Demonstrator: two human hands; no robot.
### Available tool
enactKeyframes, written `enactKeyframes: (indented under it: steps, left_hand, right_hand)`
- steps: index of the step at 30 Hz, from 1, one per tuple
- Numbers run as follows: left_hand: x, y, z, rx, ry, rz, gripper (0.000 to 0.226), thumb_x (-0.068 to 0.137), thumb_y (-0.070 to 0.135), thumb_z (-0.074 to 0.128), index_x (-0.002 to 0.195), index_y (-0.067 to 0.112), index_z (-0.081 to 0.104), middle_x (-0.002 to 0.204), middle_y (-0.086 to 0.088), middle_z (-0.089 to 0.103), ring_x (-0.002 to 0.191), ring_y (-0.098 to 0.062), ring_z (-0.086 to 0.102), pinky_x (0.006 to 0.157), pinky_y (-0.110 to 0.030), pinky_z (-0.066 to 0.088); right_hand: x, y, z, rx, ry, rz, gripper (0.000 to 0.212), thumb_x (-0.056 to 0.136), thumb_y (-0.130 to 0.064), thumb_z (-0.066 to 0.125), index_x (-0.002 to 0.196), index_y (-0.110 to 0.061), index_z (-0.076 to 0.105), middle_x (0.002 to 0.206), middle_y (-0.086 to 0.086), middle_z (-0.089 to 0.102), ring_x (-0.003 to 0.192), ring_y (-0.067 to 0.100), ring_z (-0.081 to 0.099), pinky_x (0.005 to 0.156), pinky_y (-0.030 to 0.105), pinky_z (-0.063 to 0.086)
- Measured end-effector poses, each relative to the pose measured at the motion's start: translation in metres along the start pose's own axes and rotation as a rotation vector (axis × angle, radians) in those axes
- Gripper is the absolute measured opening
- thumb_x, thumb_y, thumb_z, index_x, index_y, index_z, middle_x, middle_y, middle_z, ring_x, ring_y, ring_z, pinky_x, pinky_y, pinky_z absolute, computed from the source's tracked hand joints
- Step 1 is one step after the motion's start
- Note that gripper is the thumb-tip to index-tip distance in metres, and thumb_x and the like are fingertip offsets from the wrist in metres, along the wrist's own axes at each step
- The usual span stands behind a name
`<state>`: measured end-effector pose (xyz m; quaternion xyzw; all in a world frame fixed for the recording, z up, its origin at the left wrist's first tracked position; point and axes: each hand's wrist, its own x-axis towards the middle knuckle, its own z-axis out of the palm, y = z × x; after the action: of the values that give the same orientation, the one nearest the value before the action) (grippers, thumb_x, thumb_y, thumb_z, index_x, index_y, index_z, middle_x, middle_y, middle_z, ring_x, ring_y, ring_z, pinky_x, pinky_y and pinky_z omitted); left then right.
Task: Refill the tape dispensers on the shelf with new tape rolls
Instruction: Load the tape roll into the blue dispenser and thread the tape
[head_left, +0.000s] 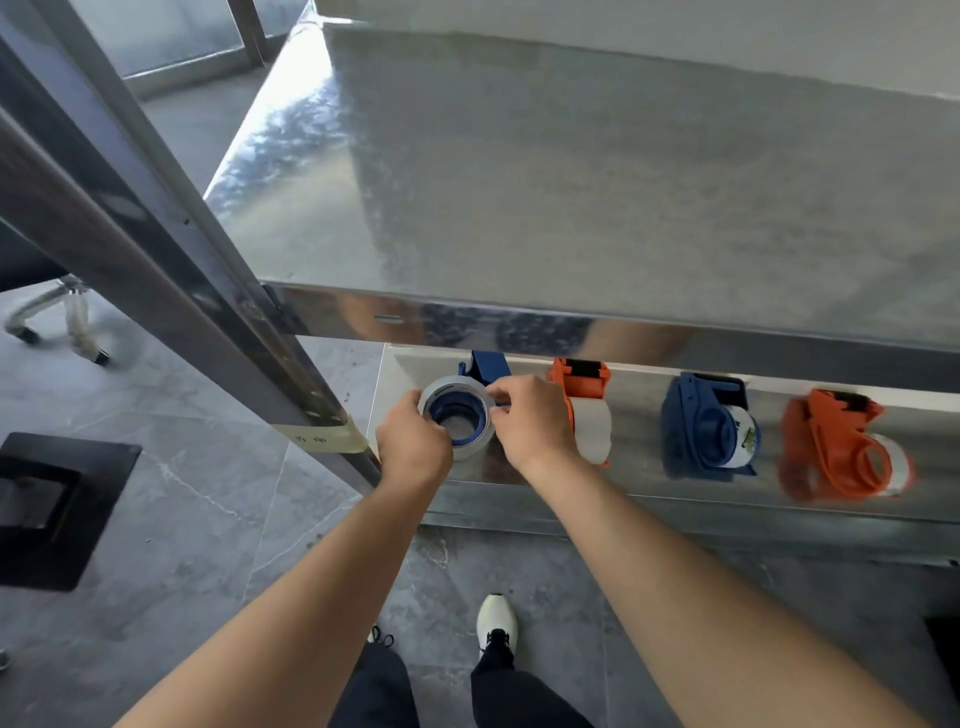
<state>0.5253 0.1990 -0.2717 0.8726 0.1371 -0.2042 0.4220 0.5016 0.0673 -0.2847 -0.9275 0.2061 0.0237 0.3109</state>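
The tape roll (457, 418) sits on the hub of the blue dispenser (485, 368) at the left end of the lower shelf (639, 410), its pale ring around the blue core. My left hand (413, 441) curls against the roll's rim at about 8 o'clock, fingers closed on it. My right hand (532, 418) comes in at the roll's 3 o'clock, thumb and forefinger pinched together at the rim; whether they have the loose tape end between them I cannot tell.

At 3 o'clock from the roll, just past my right hand, lies an orange dispenser (584, 402) with a pale roll in it. Further along the same way lies a second blue dispenser (709, 426) carrying a white printed roll, and at the far right a second orange dispenser (844, 447), also loaded. All lie on their sides, apart from one another.

The shiny upper shelf (571, 182) hangs over them at 12 o'clock. A dark post (171, 260) slants at 10 o'clock, with a strip of masking tape (324, 439) around it near my left hand. My shoe (497, 621) stands on the grey floor (208, 519) at 6 o'clock.
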Motion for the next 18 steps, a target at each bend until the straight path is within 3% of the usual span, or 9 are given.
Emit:
enactKeyframes:
  steps: [5,8,11,15,18]
  left_hand:
    - [0.009,-0.006,0.005,-0.041,0.006,-0.005,0.040,0.103,-0.003,0.049,0.138,0.011,0.063,0.121,-0.007,0.069,0.100,-0.030,0.062,0.086,-0.036,0.052]
    - [0.012,-0.008,0.007,-0.070,0.002,-0.019,0.040,0.104,-0.001,0.048,0.141,0.010,0.062,0.122,-0.008,0.068,0.103,-0.029,0.061,0.086,-0.033,0.048]
    - [0.017,-0.011,0.008,-0.110,-0.007,-0.033,0.040,0.107,0.003,0.049,0.144,0.011,0.061,0.134,-0.013,0.069,0.112,-0.031,0.065,0.089,-0.033,0.052]
    - [0.021,-0.012,0.009,-0.147,0.010,-0.043,0.039,0.109,0.007,0.051,0.145,0.013,0.061,0.124,-0.001,0.066,0.104,-0.025,0.062,0.069,-0.022,0.048]
    - [0.021,-0.013,0.010,-0.158,0.022,-0.064,0.037,0.109,0.007,0.052,0.145,0.013,0.062,0.136,-0.009,0.068,0.115,-0.028,0.065,0.081,-0.028,0.045]
  right_hand:
    - [-0.002,0.005,-0.002,0.034,0.019,-0.056,0.028,0.093,-0.007,0.071,0.118,-0.016,0.077,0.111,0.003,0.078,0.098,0.016,0.072,0.086,0.026,0.058]
    - [-0.003,0.010,-0.002,0.046,0.050,-0.110,0.029,0.092,-0.004,0.068,0.117,-0.015,0.079,0.111,0.003,0.078,0.098,0.016,0.073,0.089,0.027,0.059]
    - [-0.007,0.012,-0.002,0.038,0.068,-0.149,0.032,0.091,-0.001,0.068,0.119,-0.013,0.078,0.121,0.005,0.075,0.109,0.017,0.071,0.093,0.015,0.048]
    - [-0.009,0.015,-0.001,-0.003,0.087,-0.139,0.038,0.088,0.003,0.069,0.122,-0.011,0.076,0.132,0.009,0.070,0.123,0.021,0.064,0.103,0.016,0.038]
    - [-0.009,0.014,-0.001,-0.010,0.077,-0.114,0.044,0.090,0.002,0.068,0.132,-0.012,0.070,0.145,0.011,0.061,0.135,0.024,0.056,0.111,0.022,0.035]
